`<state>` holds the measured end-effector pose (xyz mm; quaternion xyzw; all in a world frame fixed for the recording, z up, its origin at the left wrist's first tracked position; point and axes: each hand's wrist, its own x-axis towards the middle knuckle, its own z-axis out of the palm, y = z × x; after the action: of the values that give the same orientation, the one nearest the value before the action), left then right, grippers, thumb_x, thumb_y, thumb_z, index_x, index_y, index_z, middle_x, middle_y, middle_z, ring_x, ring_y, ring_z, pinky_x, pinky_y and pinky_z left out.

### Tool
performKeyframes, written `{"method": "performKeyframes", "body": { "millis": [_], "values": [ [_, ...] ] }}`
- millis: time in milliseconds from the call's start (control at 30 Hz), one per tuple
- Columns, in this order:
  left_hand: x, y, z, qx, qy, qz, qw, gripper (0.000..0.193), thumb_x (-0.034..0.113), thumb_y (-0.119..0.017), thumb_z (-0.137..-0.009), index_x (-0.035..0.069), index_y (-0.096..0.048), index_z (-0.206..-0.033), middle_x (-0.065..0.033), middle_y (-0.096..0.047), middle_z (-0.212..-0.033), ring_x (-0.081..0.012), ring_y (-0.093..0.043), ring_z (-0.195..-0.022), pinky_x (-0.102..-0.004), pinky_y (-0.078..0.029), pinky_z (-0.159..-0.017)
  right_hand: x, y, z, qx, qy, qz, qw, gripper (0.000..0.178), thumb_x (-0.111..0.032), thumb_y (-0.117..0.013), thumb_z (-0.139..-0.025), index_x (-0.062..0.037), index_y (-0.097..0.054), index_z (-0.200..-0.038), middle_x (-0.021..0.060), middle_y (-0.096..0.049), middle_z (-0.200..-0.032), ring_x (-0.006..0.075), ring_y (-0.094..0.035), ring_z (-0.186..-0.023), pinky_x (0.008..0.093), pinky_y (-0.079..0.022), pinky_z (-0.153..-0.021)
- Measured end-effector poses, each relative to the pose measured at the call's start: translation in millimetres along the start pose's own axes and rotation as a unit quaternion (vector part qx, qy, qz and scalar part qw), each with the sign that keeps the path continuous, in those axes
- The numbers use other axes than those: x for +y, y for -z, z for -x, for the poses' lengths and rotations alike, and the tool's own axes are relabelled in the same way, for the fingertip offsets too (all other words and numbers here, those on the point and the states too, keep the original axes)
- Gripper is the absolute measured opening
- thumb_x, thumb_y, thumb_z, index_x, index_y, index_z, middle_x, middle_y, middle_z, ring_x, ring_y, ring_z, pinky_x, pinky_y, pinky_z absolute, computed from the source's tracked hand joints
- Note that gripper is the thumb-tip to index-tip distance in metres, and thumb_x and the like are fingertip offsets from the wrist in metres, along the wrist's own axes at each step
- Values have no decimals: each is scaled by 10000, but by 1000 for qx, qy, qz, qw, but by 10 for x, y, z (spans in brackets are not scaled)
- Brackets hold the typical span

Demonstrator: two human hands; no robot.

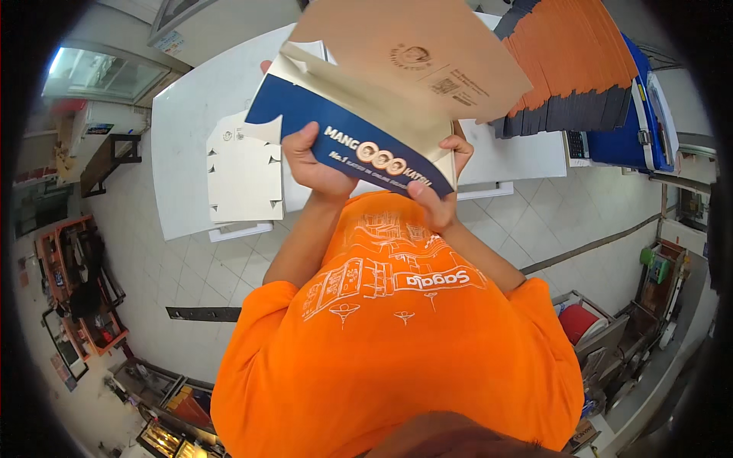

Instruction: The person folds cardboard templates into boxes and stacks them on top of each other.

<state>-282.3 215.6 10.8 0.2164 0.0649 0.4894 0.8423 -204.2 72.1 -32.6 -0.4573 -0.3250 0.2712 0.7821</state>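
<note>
A partly folded paperboard food box [336,146] is held up in front of me, above the near edge of the table. Its blue front panel carries white print and round emblems, and its tan lid flap [412,27] stands raised at the back. My left hand [317,166] grips the left part of the front panel, thumb on the blue face; some of its fingers are behind the board. At the right end my right hand [441,204] pinches the corner, its thumb on the blue face and a finger over the side edge.
Flat white box blanks [244,179] lie on the white table [183,145] at left. A tall stack of orange and dark flat cartons [569,57] stands at right, beside a blue case [645,114] and a calculator [576,145]. Shelving [76,282] lines the left side.
</note>
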Motion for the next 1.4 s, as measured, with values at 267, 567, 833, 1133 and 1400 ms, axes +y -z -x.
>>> {"method": "performKeyframes", "body": {
  "millis": [267,567,833,1133,1400],
  "values": [
    [-296,91,-59,-92,-116,-389,909,1236,698,-630,-889,81,172,-1598,-139,-461,-1417,-221,-531,-1234,-368,-462,-1039,-159,215,-415,-29,50,240,969,547,-280,-680,-965,27,-459,-1360,198,-469,-1432,286,-411,-1385,377,-294,-1157],
    [70,651,-313,-380,-338,-649,566,1108,612,-823,-642,37,-364,-1471,-250,-339,-1517,-420,-343,-1425,-561,-246,-1201,-398,139,-457,-231,-30,256,938,149,38,-578,-916,-2,-609,-1057,150,-632,-827,276,-624,-708,305,-495,-679],
    [568,619,-293,-467,-40,-700,538,156,110,-702,-876,100,-680,-1030,-45,-734,-905,-272,-695,-882,-386,-545,-839,-280,146,-281,-35,58,267,961,90,27,-651,-883,1,-644,-968,120,-645,-822,270,-598,-693,340,-477,-685],
    [528,316,-133,-415,407,-540,609,183,159,-657,-974,12,-667,-1083,-50,-736,-932,-135,-651,-806,-283,-506,-737,-244,289,-276,-92,194,293,932,76,-80,-610,-973,-24,-627,-925,83,-627,-819,233,-549,-741,363,-402,-727],
    [446,306,-131,-368,556,-519,534,277,204,-631,-1011,-25,-657,-1164,-15,-686,-923,-85,-578,-818,-260,-507,-753,-381,176,-216,-231,84,372,895,159,-148,-659,-874,-38,-656,-989,126,-549,-941,295,-524,-851,394,-438,-795]
  ]
}}
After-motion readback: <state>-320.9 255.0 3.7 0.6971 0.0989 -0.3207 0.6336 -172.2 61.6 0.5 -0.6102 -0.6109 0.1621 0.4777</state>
